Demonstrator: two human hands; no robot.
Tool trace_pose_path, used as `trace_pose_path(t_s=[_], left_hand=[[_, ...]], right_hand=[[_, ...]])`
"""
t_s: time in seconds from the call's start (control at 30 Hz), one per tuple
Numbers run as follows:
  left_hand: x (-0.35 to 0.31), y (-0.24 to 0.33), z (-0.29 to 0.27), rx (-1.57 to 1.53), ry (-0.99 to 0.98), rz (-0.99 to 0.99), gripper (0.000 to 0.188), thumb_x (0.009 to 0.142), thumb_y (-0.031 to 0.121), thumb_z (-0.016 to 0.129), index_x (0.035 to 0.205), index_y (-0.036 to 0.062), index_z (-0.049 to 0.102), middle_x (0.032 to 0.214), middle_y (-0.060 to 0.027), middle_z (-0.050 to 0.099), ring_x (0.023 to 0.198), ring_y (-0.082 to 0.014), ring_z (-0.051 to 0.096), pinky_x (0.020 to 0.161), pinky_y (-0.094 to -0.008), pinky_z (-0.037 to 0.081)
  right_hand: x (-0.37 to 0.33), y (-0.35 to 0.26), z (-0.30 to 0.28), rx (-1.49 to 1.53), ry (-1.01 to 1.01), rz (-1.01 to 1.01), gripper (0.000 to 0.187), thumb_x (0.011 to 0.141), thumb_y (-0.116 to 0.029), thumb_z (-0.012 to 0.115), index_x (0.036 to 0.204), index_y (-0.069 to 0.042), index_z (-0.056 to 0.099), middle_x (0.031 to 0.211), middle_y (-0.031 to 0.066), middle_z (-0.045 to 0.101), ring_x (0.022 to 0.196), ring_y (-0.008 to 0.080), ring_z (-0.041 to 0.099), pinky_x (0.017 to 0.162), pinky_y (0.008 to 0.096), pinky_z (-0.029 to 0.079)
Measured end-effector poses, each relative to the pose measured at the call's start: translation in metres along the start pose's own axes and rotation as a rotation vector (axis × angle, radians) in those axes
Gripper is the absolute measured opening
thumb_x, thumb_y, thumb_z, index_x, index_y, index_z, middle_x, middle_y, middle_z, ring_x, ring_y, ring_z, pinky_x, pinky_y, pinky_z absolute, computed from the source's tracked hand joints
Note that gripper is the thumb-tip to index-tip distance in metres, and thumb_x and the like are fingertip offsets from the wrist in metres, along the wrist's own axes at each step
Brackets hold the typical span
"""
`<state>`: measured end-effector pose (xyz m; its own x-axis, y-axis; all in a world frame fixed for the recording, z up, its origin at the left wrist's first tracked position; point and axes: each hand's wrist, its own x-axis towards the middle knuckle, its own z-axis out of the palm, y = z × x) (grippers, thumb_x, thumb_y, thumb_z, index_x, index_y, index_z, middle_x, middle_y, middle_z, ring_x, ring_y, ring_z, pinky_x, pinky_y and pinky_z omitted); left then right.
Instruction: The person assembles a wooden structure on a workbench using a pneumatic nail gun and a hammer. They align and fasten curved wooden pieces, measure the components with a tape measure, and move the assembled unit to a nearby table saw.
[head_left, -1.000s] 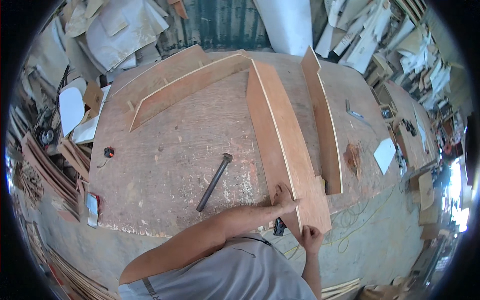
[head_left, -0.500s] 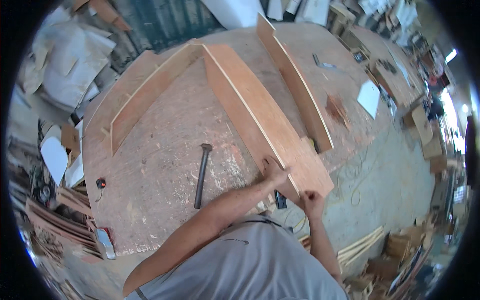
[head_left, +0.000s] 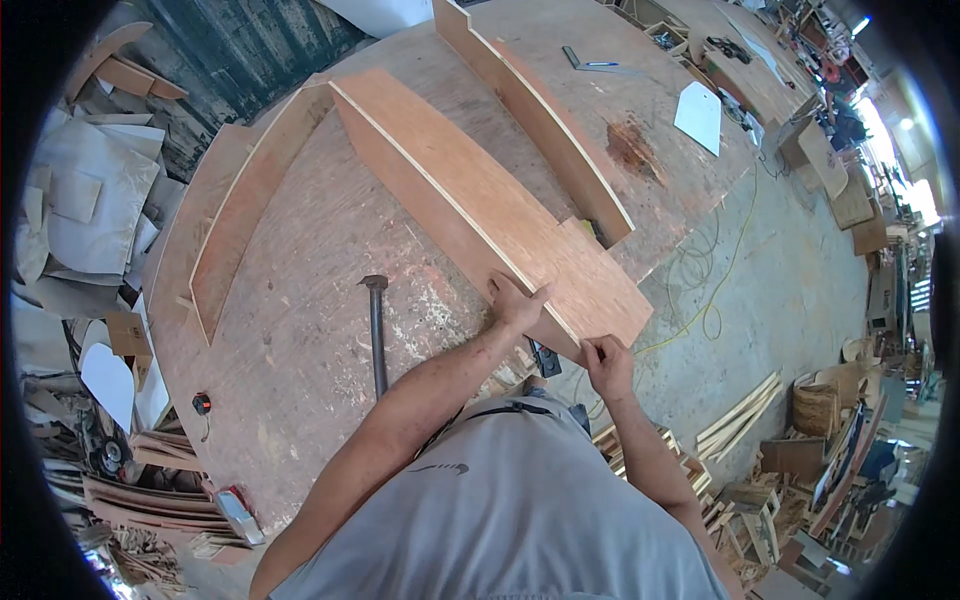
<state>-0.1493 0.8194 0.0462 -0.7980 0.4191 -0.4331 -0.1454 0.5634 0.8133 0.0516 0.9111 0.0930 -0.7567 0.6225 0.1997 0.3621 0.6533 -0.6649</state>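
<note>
Lengthwise, the plywood piece (head_left: 490,195) I watched ran away leftward over the counter (head_left: 300,300), the left hand (head_left: 517,305) gripping its edge between thumb and fingers, the right hand (head_left: 608,366) pinching its nearest corner.

The head camera looks steeply down from above the wearer's own body: the grey shirt (head_left: 500,500) fills six o'clock, close to the lens. The left hand (head_left: 515,305) and right hand (head_left: 610,365) lie near the centre, a little farther off. The table (head_left: 300,280) spreads from eight round through twelve to one o'clock, the corrugated wall (head_left: 230,70) well beyond toward eleven, the floor (head_left: 740,290) at three. The wide fisheye view bends straight edges inside a black rim.
</note>
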Motion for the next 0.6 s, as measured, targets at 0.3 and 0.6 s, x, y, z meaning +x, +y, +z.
trace_pose_path(t_s=[0.3,0.6], left_hand=[[-0.011,0.014,-0.001,-0.013,0.037,-0.012,0.123,0.074,0.04,0.081,0.143,-0.0191,-0.002,0.148,-0.0361,0.018,0.139,-0.0413,0.024,0.116,-0.0413,0.024],[-0.006,0.01,-0.001,0.06,0.024,-0.028,0.126,0.072,0.05,0.078,0.145,-0.0151,-0.002,0.15,-0.0396,0.012,0.139,-0.0494,0.024,0.116,-0.046,0.025]], right_hand=[[0.036,0.008,-0.008,0.21,-0.249,0.596,0.023,0.083,-0.02,0.075,0.08,0.002,0.071,0.06,0.0057,0.063,0.055,0.0123,0.059,0.052,0.0289,0.047],[0.009,0.007,0.006,0.159,-0.084,0.397,0.018,0.079,-0.016,0.074,0.081,0.001,0.068,0.071,0.0146,0.065,0.064,0.0226,0.062,0.062,0.0363,0.049]])
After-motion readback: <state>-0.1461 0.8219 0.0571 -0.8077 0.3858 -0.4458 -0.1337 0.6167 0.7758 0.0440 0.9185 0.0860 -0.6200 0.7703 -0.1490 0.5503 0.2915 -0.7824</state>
